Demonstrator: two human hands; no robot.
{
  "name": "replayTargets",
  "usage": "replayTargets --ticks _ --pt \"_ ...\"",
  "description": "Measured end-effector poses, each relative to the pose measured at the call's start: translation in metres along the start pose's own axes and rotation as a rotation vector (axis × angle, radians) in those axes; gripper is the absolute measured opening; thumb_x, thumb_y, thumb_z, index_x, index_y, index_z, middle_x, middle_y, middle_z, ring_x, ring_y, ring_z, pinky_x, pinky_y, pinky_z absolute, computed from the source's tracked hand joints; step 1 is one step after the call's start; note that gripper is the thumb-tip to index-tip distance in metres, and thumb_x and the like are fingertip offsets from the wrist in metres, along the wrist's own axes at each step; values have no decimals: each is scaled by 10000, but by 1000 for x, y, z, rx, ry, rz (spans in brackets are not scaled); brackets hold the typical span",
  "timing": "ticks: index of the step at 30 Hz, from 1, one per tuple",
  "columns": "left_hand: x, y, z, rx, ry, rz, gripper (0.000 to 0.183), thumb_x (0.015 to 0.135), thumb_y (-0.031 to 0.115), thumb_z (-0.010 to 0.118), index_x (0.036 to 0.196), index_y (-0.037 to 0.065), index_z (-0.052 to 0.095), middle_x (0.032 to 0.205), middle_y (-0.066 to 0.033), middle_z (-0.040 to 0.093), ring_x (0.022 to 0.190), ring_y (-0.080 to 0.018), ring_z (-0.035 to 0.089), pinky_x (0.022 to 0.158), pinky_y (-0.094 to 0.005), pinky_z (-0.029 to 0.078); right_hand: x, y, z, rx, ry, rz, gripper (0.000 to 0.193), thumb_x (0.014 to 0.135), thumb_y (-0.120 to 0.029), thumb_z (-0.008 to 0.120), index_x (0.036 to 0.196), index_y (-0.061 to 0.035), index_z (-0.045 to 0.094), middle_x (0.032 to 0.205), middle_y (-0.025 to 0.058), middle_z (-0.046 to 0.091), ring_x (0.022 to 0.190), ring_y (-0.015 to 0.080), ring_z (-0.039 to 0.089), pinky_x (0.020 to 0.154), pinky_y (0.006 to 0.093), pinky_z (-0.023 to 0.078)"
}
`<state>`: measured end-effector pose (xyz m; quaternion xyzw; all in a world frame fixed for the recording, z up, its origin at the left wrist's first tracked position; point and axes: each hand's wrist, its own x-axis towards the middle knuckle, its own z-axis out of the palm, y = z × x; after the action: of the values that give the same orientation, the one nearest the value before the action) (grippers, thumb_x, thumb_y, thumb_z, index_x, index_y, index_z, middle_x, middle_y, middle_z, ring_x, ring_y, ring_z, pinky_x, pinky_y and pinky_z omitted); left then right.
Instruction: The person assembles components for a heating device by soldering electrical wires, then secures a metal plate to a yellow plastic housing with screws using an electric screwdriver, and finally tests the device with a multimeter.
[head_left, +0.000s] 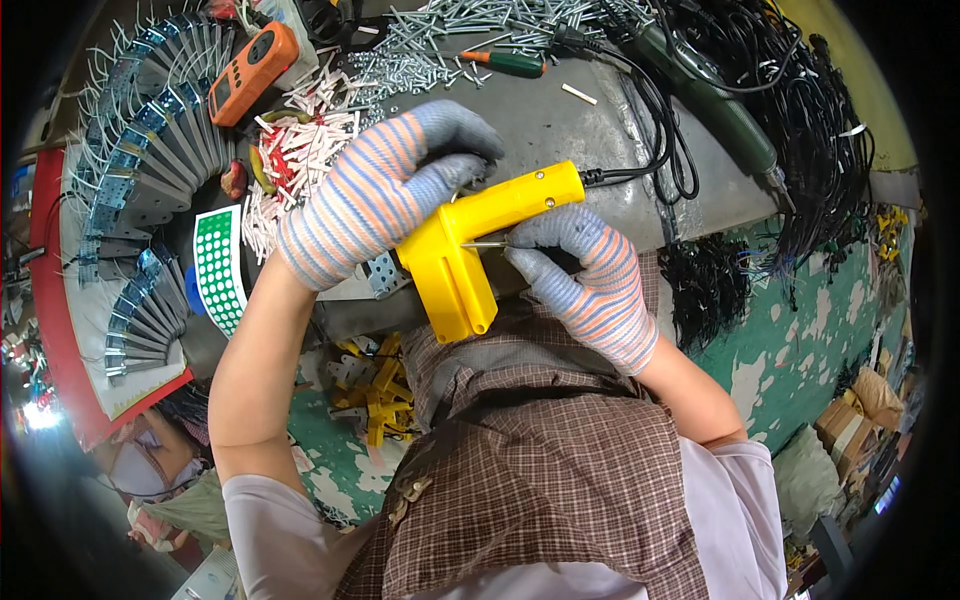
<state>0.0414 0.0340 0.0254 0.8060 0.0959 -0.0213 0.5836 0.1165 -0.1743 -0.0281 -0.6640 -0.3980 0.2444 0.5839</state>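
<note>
My left hand [375, 195], in a striped glove with grey-coated fingers, grips a yellow plastic tool housing [447, 285] by its upper left side. The housing's handle [515, 196] points up and to the right, with two small screws in it. A black power cord [625, 174] leaves the handle's end. Below the handle, my right hand [600, 290], gloved alike, pinches a thin metal screw [484, 244] between thumb and fingers. Its far tip meets the housing's right side; how deep it sits I cannot tell. A perforated metal plate [385, 275] shows beneath my left hand.
Loose screws [420, 45] and white tubes [310, 140] lie on the bench. Around them are an orange meter [255, 72], a green-handled screwdriver [515, 64], a dark green power screwdriver [710, 100] and bundled black cords [810, 150]. Rows of wired metal parts [170, 150] stand left, beside a green-dotted sticker sheet [220, 265].
</note>
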Motion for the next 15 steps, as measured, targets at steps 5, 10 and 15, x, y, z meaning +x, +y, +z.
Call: replayTargets --ticks 5,10,15 --pt "9 15 -4 360 -114 58 215 914 62 563 1119 5 592 994 -97 648 947 -209 647 854 -314 506 7 5 3 -41 -20 -99 160 822 -88 686 968 -24 670 883 157 655 838 348 630 770 381 507" --pt "12 21 2 756 -169 126 277 903 158 569 1152 37 564 1023 -189 643 949 -382 624 812 -418 513 3 -8 17 309 87 224 83 886 -38 632 961 -3 636 864 79 669 806 171 667 752 294 537" --pt "8 -6 11 851 -130 270 194 879 159 587 1035 43 582 914 -169 629 859 -387 613 756 -436 503 8 -9 29 719 220 489 173 888 -35 650 1019 35 562 856 91 663 808 99 654 718 223 538"
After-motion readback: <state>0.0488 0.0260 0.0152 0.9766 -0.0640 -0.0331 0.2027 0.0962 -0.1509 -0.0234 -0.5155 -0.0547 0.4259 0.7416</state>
